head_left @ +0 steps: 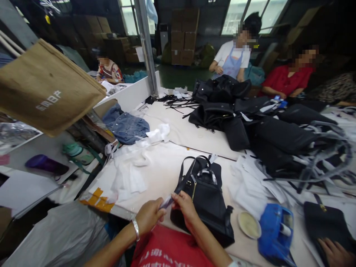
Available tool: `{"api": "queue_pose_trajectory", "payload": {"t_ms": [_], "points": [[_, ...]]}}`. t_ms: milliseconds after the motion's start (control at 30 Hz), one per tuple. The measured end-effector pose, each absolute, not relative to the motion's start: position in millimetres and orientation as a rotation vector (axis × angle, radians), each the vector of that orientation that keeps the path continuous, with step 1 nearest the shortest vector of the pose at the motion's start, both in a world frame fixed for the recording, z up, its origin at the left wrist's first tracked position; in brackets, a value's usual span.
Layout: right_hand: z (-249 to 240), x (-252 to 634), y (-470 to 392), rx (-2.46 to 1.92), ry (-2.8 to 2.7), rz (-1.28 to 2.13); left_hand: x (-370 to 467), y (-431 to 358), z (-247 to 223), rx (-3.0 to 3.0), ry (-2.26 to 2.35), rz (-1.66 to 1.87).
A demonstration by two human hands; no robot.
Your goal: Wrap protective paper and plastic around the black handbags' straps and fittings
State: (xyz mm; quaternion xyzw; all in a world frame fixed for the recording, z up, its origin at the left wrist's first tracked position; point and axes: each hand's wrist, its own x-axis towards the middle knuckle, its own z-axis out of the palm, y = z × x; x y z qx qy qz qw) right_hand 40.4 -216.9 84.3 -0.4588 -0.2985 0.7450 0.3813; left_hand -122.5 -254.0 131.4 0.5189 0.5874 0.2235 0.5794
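Note:
In front of my red apron, my left hand point(151, 216), with a silver bangle at the wrist, is closed on one end of a small greyish strip point(167, 200). The strip's other end is pinched between the thumb and fingers of my right hand point(185, 208). What the strip is made of is too small to make out. Just beyond and to the right, a black backpack point(207, 202) with a gold zip and top handles lies on the pale table point(155, 174). My right forearm passes over its near left edge.
White paper sheets point(129, 176) lie left, near a denim garment point(125, 126). Black bags point(283, 133) pile up at right. A round dish point(249, 224) and cut blue jug point(275, 233) stand right of the backpack. Another person's hand point(338, 253) touches a black piece point(325, 222).

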Motion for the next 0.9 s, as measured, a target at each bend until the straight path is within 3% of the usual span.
{"api": "queue_pose_trajectory", "payload": {"t_ms": [267, 467, 733, 900], "points": [[85, 13, -213, -1.074, -0.702, 1.874, -120, -234, 119, 0.584, 1.249, 0.886], [90, 31, -192, -1.075, -0.498, 2.013, -134, -230, 108, 0.769, 1.272, 0.867], [104, 35, -194, -1.079, -0.600, 1.824, -116, -226, 128, 0.833, 1.369, 0.910], [119, 54, -199, -0.897, -0.638, 2.041, -97, -234, 143, 0.894, 1.414, 0.936]]}}
